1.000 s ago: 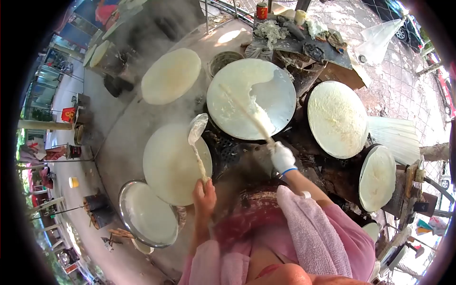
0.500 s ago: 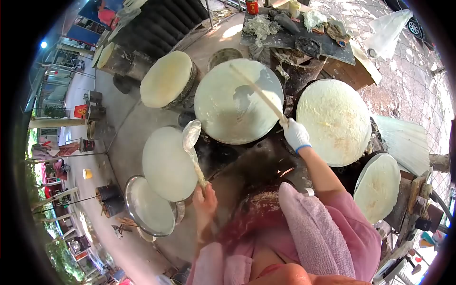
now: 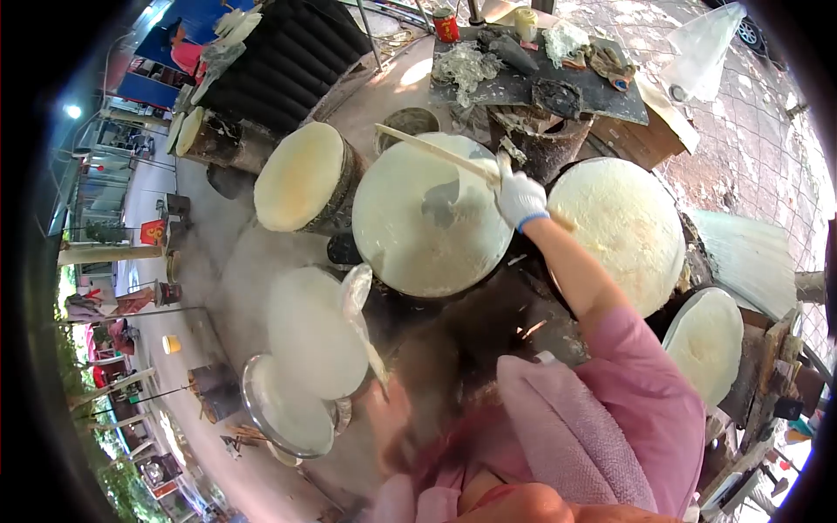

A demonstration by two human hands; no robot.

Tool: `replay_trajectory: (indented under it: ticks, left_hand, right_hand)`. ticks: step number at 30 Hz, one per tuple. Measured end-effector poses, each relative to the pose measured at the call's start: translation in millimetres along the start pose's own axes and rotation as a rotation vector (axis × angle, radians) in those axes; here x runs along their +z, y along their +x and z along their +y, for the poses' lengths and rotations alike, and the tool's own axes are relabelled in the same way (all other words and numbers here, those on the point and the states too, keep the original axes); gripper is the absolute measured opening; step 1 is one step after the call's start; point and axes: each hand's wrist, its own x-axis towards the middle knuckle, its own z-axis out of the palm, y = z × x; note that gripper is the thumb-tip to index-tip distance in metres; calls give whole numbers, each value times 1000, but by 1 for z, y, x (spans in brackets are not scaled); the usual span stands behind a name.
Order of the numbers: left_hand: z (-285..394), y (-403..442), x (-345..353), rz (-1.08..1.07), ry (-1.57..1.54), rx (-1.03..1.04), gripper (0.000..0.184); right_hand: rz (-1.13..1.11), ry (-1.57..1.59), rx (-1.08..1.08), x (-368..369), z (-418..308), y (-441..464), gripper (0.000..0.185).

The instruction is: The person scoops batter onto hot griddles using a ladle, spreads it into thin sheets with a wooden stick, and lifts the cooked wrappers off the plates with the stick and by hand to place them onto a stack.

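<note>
Gripping wooden stick (image 3: pixel 436 150) by near end in gloved right hand (image 3: pixel 521 199), angled leftward over far side of middle griddle (image 3: pixel 443 205), and holding ladle (image 3: pixel 357 312) ahead of steam-blurred left hand (image 3: pixel 389 411).

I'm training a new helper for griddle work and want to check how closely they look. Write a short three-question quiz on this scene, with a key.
1. True or false: the gloved right hand holds a pale stick.
2. Fill in: the left hand holds a ____.
3. Multiple choice: from the wearer's view, where is the steel bowl relative to the central griddle?
A) Farther away, to the right
B) Nearer, to the left
C) Farther away, to the left

Key: 1. True. 2. Ladle. 3. B.
</note>
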Motion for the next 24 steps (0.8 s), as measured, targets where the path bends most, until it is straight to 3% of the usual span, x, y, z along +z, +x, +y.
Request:
replay_trajectory:
  ticks: [2, 4, 6, 7, 8, 10, 11, 14, 16, 18, 19, 20, 24]
  left_hand:
    - [-15, -2, -6, 40, 116, 42, 11]
    - [4, -12, -2, -11, -17, 3, 11]
    - [9, -14, 0, -6, 12, -38, 11]
    - [18, -16, 6, 13, -48, -77, 11]
    - [21, -15, 9, 5, -56, -68, 11]
    - [23, -7, 13, -12, -75, -40, 12]
    - [15, 1, 12, -4, 25, 60, 13]
    - [1, 16, 16, -26, 149, 227, 15]
    - [32, 17, 31, -110, 3, 170, 16]
    - [41, 23, 38, -142, -60, 118, 17]
    - [45, 23, 40, -158, -138, 86, 17]
    - [48, 22, 43, -172, -218, 55, 17]
    - [54, 15, 54, -97, -221, 41, 17]
  right_hand:
    - [41, -27, -64, -13, -15, 42, 63]
    - [64, 32, -101, -21, -29, 62, 59]
    - [-40, 270, -188, -47, -48, 31, 51]
    - [101, 362, -358, -23, -43, 17, 47]
    - [521, 395, -658, -19, -40, -4, 43]
    - [-165, 608, -191, -52, -31, -86, 48]
    - [10, 767, -229, -21, 0, -108, 52]
    - [33, 976, 284, 24, 46, -169, 50]
    - [-366, 1177, 519, 5, 45, -199, 49]
    - [-542, 1252, 514, -15, 41, -209, 46]
    - [-447, 1195, 379, -20, 46, -206, 46]
    - [-366, 1129, 398, -15, 55, -199, 42]
    - [-435, 1097, 434, -8, 78, -174, 38]
